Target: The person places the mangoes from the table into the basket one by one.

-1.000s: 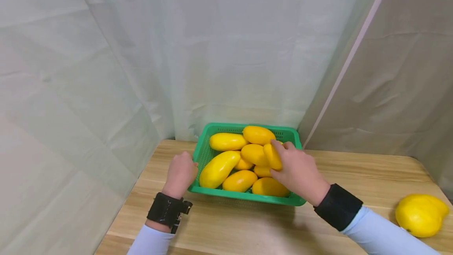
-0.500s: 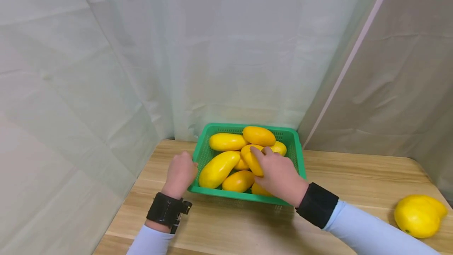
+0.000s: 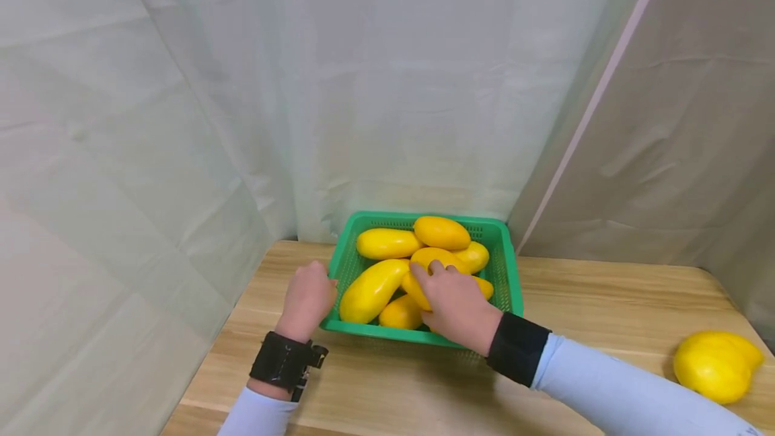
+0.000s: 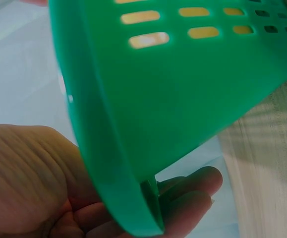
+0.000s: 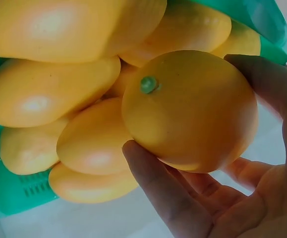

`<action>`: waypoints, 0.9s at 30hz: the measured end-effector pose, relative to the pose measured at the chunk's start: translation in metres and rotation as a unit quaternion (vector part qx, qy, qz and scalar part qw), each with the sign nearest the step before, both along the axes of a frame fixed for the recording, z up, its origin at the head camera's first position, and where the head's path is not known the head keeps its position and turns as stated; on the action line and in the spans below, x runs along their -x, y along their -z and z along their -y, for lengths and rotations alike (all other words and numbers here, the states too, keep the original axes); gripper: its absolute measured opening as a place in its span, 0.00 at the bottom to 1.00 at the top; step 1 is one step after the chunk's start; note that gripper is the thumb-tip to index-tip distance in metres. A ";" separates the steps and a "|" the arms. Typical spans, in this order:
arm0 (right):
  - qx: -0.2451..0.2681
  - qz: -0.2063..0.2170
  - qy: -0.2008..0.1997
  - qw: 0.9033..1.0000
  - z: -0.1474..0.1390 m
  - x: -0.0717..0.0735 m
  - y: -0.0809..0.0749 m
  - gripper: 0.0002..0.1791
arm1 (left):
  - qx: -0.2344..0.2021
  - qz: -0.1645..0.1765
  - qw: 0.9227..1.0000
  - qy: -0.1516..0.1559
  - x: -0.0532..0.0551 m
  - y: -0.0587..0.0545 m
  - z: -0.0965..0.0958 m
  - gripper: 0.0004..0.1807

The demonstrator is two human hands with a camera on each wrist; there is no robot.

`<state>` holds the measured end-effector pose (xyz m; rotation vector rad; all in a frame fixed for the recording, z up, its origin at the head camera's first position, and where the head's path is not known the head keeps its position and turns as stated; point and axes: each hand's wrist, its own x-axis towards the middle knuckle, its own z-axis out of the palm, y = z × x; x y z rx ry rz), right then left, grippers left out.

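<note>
In the head view a green plastic basket (image 3: 375,332) holds several yellow mangoes, among them a long one (image 3: 372,288) at the left. My left hand (image 3: 307,298) grips the basket's left rim; the left wrist view shows the fingers (image 4: 193,198) curled under the edge. My right hand (image 3: 457,305) holds a mango (image 5: 193,109) between thumb and fingers, over the other fruit inside the basket. A small green stem end faces the right wrist camera. From the head, this hand covers part of the held mango and some fruit at the front right.
Another yellow mango (image 3: 717,365) lies on the wooden table (image 3: 605,315) far to the right. White sheeting (image 3: 412,86) hangs just behind the basket and along the left side, and a darker greyish sheet (image 3: 678,120) hangs at the right.
My right hand has moved left and slightly nearer with the mango, from the basket's right side towards its middle. The left hand has kept its grip on the rim.
</note>
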<state>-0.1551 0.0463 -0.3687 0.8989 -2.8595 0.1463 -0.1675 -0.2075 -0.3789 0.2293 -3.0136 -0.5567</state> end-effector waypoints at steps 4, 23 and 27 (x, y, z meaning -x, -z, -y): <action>-0.006 -0.001 -0.005 1.000 0.004 -0.001 0.003 0.41 | 0.001 0.000 1.000 0.000 -0.001 0.000 0.000 0.11; -0.029 -0.004 -0.002 1.000 0.011 0.001 0.009 0.40 | 0.006 0.007 1.000 -0.005 -0.001 -0.002 -0.001 0.11; -0.028 -0.002 -0.004 1.000 0.011 0.001 0.009 0.39 | 0.012 0.004 1.000 -0.001 -0.001 -0.002 0.000 0.11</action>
